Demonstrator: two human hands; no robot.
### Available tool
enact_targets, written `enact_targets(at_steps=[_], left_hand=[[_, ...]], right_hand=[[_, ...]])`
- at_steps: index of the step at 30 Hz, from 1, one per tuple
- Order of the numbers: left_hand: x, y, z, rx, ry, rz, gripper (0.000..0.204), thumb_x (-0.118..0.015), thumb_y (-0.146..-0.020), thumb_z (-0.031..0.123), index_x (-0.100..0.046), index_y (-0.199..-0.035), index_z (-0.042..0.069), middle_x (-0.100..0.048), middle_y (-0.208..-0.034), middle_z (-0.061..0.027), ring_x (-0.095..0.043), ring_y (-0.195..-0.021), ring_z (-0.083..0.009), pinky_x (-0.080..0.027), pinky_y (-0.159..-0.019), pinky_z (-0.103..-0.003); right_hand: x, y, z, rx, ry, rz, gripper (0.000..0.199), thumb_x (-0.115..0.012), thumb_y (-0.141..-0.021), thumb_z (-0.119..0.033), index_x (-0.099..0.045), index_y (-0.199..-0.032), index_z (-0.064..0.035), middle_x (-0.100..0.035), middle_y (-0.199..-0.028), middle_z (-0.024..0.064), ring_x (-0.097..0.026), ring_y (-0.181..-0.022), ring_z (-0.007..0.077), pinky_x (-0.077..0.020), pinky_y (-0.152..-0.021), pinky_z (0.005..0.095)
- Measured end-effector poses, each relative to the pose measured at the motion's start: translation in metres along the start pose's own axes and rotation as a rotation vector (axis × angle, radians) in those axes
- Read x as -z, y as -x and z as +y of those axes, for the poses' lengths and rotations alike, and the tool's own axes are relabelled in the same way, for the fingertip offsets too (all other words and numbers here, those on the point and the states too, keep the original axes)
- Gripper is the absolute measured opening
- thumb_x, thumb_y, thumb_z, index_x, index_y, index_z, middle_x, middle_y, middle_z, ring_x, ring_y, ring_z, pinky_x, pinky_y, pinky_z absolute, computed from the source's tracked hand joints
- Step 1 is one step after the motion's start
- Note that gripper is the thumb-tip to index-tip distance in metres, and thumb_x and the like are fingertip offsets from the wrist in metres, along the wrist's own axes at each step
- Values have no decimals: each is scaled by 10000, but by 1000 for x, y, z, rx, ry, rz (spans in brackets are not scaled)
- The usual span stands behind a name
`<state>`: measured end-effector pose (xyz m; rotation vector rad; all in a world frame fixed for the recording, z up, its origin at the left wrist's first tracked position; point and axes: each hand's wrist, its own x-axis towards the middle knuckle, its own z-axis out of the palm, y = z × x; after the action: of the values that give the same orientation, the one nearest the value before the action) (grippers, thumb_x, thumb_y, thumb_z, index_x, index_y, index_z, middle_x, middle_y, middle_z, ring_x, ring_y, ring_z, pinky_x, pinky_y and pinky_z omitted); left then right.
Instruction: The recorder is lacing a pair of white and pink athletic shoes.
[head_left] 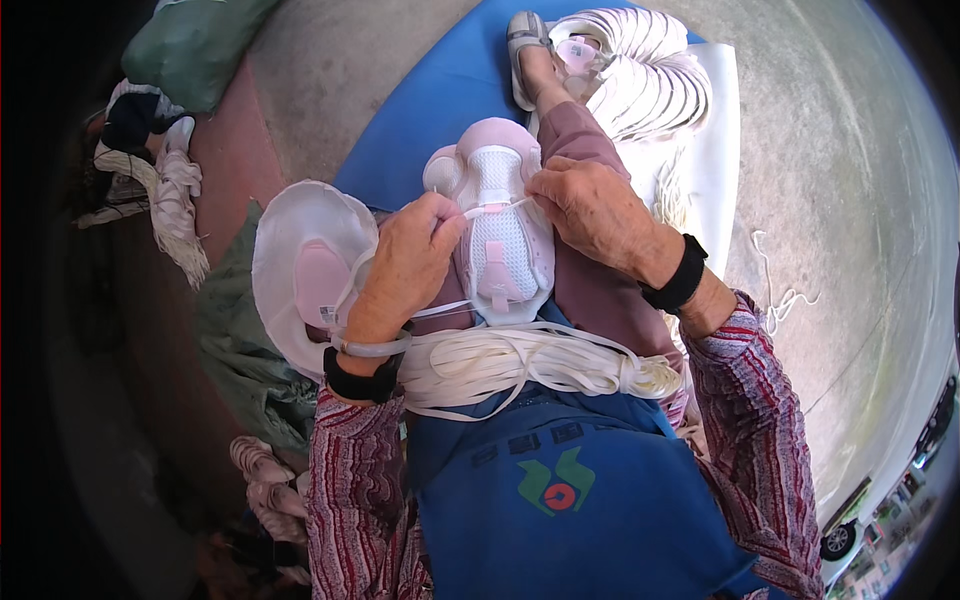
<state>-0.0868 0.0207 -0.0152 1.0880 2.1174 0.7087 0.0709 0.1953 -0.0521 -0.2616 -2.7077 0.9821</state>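
A pink and white shoe upper [512, 262] rests on my lap, its mesh tongue facing up. Across it runs a white shoelace [492, 209], pinched at one side by the closed fingers of my left hand [408, 258]. On the other side, my right hand [592, 208] is closed on the same lace, beside the upper's edge. A thick bundle of white laces [530, 362] lies over my thighs, just below the upper. Close to my left forearm is another white upper [280, 250] with a pink patch inside.
Beyond my lap, a curved stack of white uppers [655, 75] sits on white sheeting [715, 130] and a blue sheet [420, 110]. Green sacks [195, 50] stand at the far left. A loose lace [775, 290] lies on the concrete floor [820, 200] to the right.
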Motion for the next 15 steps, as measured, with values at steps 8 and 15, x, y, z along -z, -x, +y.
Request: enact_targets(at_steps=[8, 15], left_hand=[[-8, -9, -4, -113, -154, 121, 176, -552, -910, 146, -598, -905, -25, -642, -875, -242, -616, -860, -422, -477, -778, -459], [-4, -5, -1, -7, -15, 46, 206, -568, -907, 176, -630, -907, -20, -655, -860, -236, -629, -820, -424, -493, -756, -456]], right_hand=[[4, -1, 0, -27, 149, -9, 87, -574, -813, -44, -640, -855, -7, -625, -843, 145, -661, -771, 343, -536, -680, 417], [9, 11, 2, -68, -38, -33, 195, -606, -843, -21, -678, -1024, -30, -658, -928, 133, -648, -800, 349, -534, -717, 398]])
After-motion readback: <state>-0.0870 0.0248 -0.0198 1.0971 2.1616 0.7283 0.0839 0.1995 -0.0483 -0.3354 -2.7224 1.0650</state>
